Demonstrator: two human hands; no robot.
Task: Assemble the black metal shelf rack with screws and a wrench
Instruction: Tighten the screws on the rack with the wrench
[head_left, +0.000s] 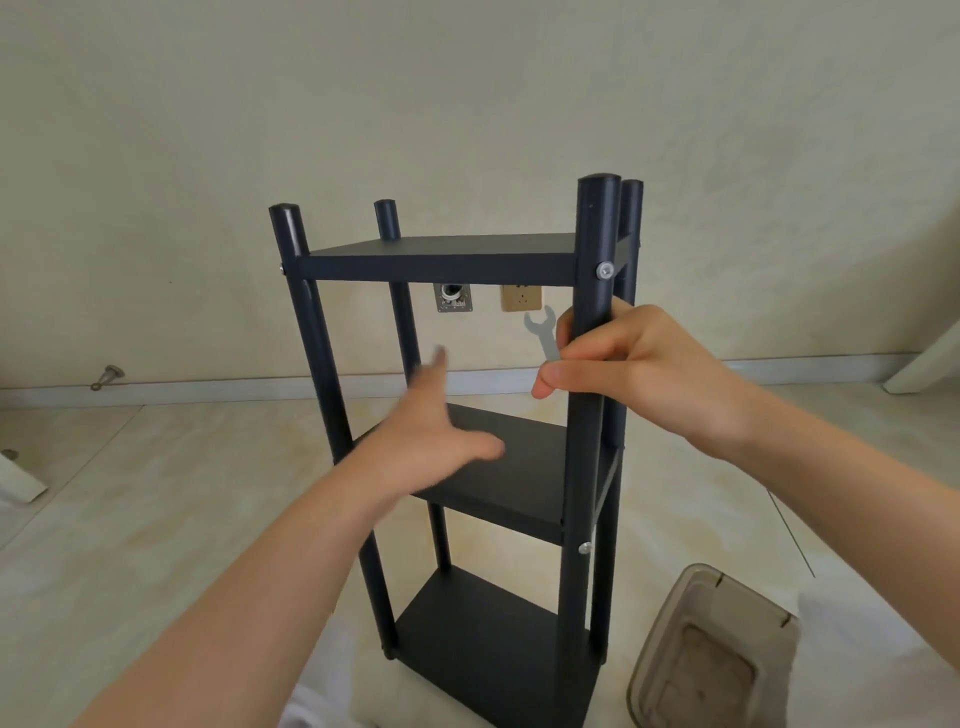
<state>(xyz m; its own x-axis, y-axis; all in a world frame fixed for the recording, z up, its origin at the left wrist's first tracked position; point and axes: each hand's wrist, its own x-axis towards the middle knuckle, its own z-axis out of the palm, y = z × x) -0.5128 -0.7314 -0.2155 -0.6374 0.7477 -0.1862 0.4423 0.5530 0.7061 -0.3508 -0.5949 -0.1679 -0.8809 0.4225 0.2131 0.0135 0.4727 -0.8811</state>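
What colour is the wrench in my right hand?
Silver-grey: the flat metal wrench, clearest in the head view.

Black three-shelf rack (441, 270) stands upright. Silver screw (605, 269) is seated in its front-right post at the top shelf; grey wrench (541, 326) is upright just beside that post.

Matte black all over the shelf rack (441, 262), posts and shelves alike, and there's a bright silver screw (605, 269) glinting against it. Plain grey wrench (540, 332). Cream wall (467, 104) (faintly mottled), tan socket (521, 298), pale grey baseboard (208, 387). The floor (156, 493) is beige with yellowish marbling. Smoky, translucent brown container (717, 654).
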